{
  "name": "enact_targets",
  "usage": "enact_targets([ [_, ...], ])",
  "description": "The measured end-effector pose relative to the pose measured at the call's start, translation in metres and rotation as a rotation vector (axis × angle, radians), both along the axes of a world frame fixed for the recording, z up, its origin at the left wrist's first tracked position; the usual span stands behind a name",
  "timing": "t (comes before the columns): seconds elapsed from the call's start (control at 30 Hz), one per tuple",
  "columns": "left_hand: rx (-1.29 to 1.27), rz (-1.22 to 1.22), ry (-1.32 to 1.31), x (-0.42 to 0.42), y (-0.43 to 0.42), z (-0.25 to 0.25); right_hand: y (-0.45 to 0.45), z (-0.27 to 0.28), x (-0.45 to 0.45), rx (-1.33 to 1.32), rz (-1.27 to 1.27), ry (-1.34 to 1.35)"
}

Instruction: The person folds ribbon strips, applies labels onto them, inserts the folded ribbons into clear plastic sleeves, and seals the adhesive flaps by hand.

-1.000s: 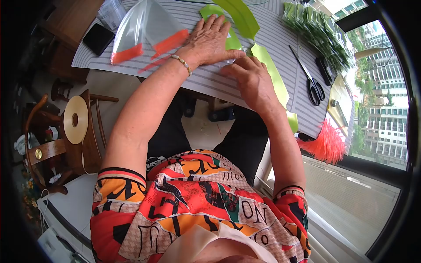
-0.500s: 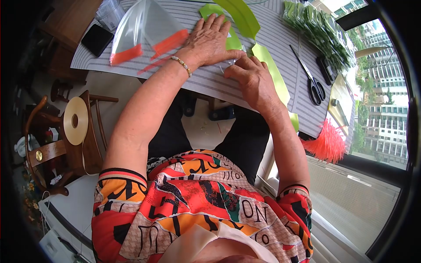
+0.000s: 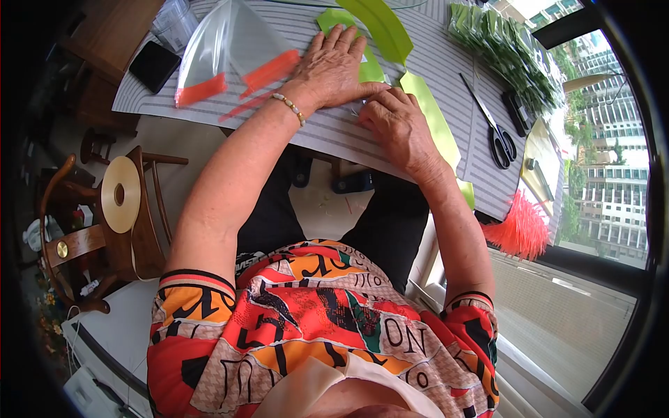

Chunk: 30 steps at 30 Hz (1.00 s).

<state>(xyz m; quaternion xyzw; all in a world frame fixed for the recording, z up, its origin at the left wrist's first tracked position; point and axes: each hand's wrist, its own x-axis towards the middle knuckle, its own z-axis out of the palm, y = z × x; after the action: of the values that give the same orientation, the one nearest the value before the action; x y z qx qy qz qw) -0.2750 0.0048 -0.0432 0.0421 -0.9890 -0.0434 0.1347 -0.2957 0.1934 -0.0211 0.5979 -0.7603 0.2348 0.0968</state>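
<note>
My left hand (image 3: 336, 68) lies flat with fingers spread on a green sheet piece (image 3: 372, 65), pressing it to the striped tablecloth (image 3: 334, 129). Close beside its thumb, my right hand (image 3: 403, 129) is closed, its fingers curled down and drawn together. Whatever those fingertips hold is hidden beneath them; only a shiny clear scrap shows at their left. A longer light-green strip (image 3: 426, 111) runs past the right hand and partly under its wrist. Clear plastic sleeves with red-orange bands (image 3: 270, 72) lie left of my left hand.
Black-handled scissors (image 3: 492, 125) and a black object (image 3: 516, 113) lie to the right, near a pile of green packets (image 3: 502, 56). A red fringed bundle (image 3: 519, 226) hangs at the right edge. At left are a black phone-like slab (image 3: 154, 66) and a tape roll (image 3: 120, 195) on a chair.
My right hand's fingers have curled further in and shifted slightly, covering more of the clear scrap. My left hand stays pressed flat in nearly the same place.
</note>
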Motion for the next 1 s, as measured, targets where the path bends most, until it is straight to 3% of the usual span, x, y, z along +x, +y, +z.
enact_targets([
  [0.1,-0.007,-0.001,-0.004,0.001,0.000,0.003,0.001,0.001,0.000,0.021,0.010,-0.023],
  [0.3,0.007,-0.030,0.001,-0.002,0.001,0.006,0.021,0.003,0.003,-0.215,0.018,-0.360],
  [0.5,-0.045,-0.011,-0.074,-0.002,0.003,0.009,0.107,0.030,0.045,-0.257,-0.273,-0.769],
  [0.57,-0.053,-0.019,-0.079,-0.001,0.002,0.010,0.151,0.013,0.045,-0.376,-0.404,-1.002],
  [0.63,-0.064,-0.030,-0.080,-0.004,0.003,0.010,0.200,0.021,0.036,-0.458,-0.690,-1.043],
  [0.67,-0.072,-0.032,-0.081,-0.004,0.003,0.009,0.218,0.025,0.030,-0.625,-0.798,-1.033],
  [0.73,-0.083,-0.031,-0.083,-0.003,0.000,0.007,0.271,0.023,0.002,-0.617,-0.978,-0.805],
  [0.83,-0.088,-0.036,-0.078,-0.004,0.000,0.005,0.298,0.034,-0.022,-0.428,-1.233,-0.665],
  [0.93,-0.081,-0.045,-0.060,-0.004,-0.001,0.004,0.306,0.026,-0.038,-0.364,-1.256,-0.786],
  [1.0,-0.068,-0.059,-0.040,-0.005,-0.002,0.002,0.312,0.015,-0.046,-0.304,-1.261,-0.702],
])
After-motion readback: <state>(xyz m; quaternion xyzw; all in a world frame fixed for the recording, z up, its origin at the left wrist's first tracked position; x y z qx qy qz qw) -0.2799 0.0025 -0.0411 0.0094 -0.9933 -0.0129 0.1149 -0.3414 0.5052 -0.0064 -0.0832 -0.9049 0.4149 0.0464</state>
